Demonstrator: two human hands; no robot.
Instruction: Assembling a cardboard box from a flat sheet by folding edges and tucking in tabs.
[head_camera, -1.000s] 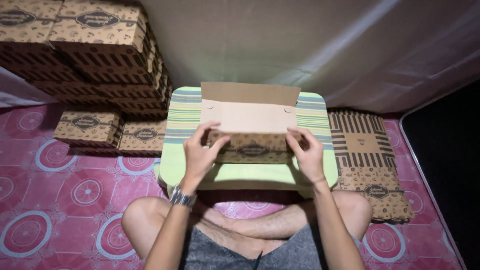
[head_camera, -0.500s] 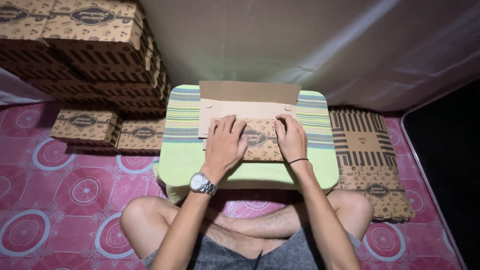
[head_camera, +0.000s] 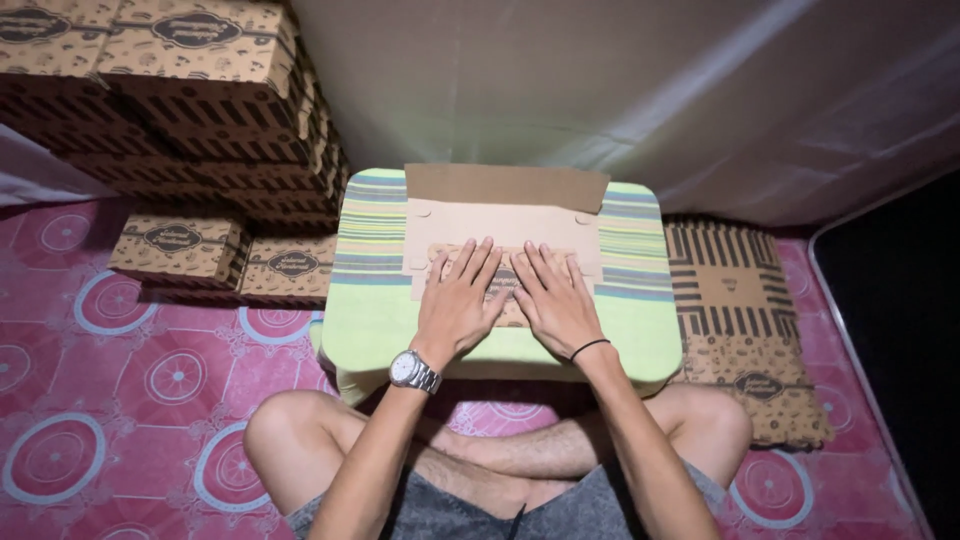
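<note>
Green table (head_camera: 370, 330), hands-hidden cardboard box (head_camera: 500, 220)

Matt brown cardboard box (head_camera: 505, 215)

One head-worn view — looking steeply down, close over the small table (head_camera: 380, 330).
</note>
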